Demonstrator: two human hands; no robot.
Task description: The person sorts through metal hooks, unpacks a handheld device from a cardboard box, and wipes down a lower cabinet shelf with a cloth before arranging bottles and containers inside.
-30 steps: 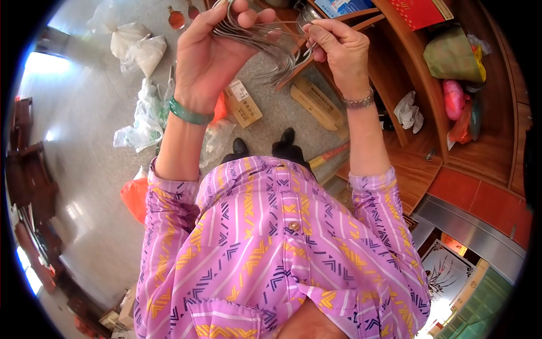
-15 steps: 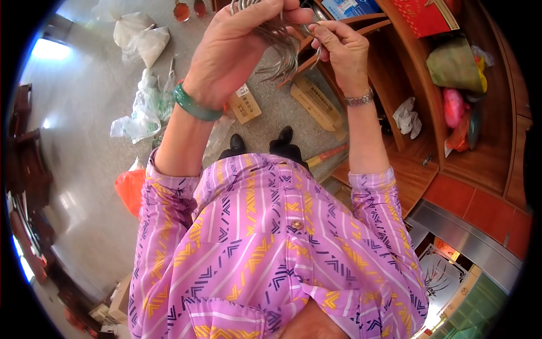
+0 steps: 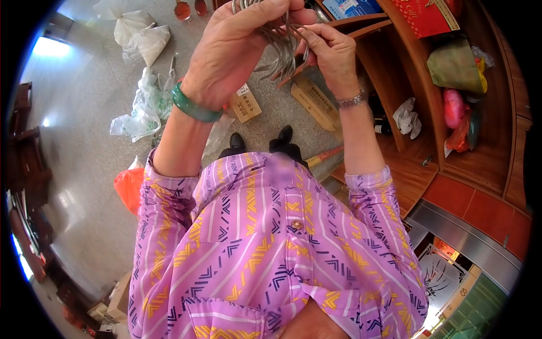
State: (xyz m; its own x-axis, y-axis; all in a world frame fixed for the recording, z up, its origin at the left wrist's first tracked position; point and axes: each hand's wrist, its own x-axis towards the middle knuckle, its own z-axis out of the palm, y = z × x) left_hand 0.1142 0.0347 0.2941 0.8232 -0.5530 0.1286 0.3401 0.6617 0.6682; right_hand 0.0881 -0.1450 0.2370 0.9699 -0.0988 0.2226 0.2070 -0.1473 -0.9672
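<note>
In my left hand (image 3: pixel 228 53), which wears a green bangle on its wrist, is a bunch of curved silvery metal hooks (image 3: pixel 280 53). The fingers are closed round its upper part, and the curved ends hang below the palm. My right hand (image 3: pixel 332 56), with a metal watch band on the wrist, is pinched at the right side of the bunch. Its fingertips touch one of the hooks, close to the left fingers. The top of the bunch is partly hidden by the left fingers and the frame edge.
An open wooden cabinet (image 3: pixel 420 68) stands at the right, holding bags and a red box (image 3: pixel 426 16). Cardboard boxes (image 3: pixel 246 104) lie on the floor below my hands. Plastic bags (image 3: pixel 144 107) and an orange bag (image 3: pixel 129 186) lie at the left.
My right hand has moved left, closer to the bunch and my left hand. The hook it pinches has come in against the others. My left hand has barely moved.
</note>
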